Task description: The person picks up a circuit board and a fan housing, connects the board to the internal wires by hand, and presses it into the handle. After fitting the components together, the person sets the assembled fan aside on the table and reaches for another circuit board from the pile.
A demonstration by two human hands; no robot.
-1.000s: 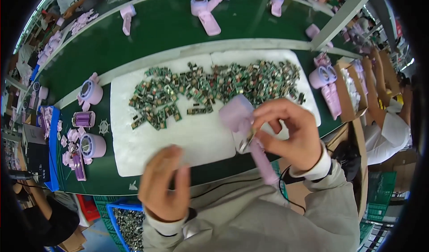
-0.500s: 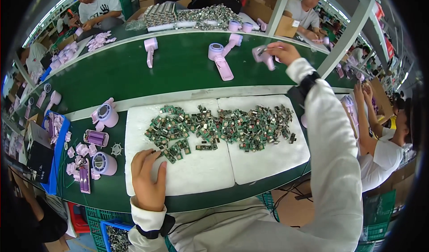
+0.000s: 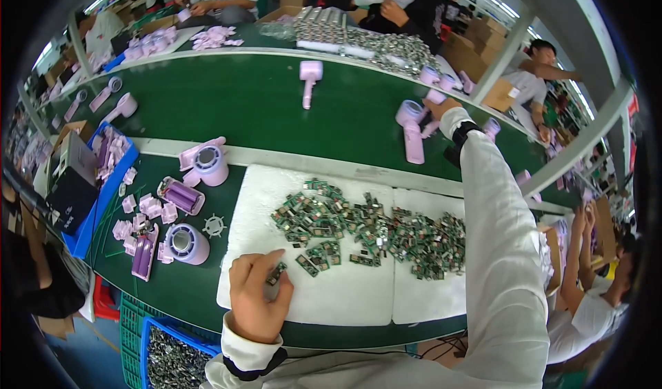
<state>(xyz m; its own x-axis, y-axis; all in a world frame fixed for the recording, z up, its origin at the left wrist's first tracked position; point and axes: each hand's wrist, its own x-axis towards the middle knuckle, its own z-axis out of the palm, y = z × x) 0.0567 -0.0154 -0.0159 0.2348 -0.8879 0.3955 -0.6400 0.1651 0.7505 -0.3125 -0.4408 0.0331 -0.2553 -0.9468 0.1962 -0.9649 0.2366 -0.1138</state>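
On the near white foam board (image 3: pixel 338 296), my left hand (image 3: pixel 258 294) curls its thumb and forefinger around a small green circuit board (image 3: pixel 276 273). Just right of it lies a loose heap of circuit boards (image 3: pixel 372 227). My right arm stretches across to the far green belt, where my right hand (image 3: pixel 445 110) has its fingers on a pink handheld fan (image 3: pixel 435 96), whose handle is partly hidden by the hand. Beside that fan another pink fan (image 3: pixel 412 134) lies with its handle toward me. A further pink fan part (image 3: pixel 492 128) is right of my wrist.
Left of the foam stand fan heads (image 3: pixel 186 243), purple battery packs (image 3: pixel 181 196) and small pink pieces (image 3: pixel 148 206). A blue tray (image 3: pixel 110 189) is farther left; a blue bin (image 3: pixel 176 354) of small parts sits below. A grey post (image 3: pixel 579 137) rises at right. Co-workers sit opposite and at right.
The view has shifted left. My right hand has let go of a pink fan part and moved left to another fan. My left hand has drawn a circuit board away from the heap.
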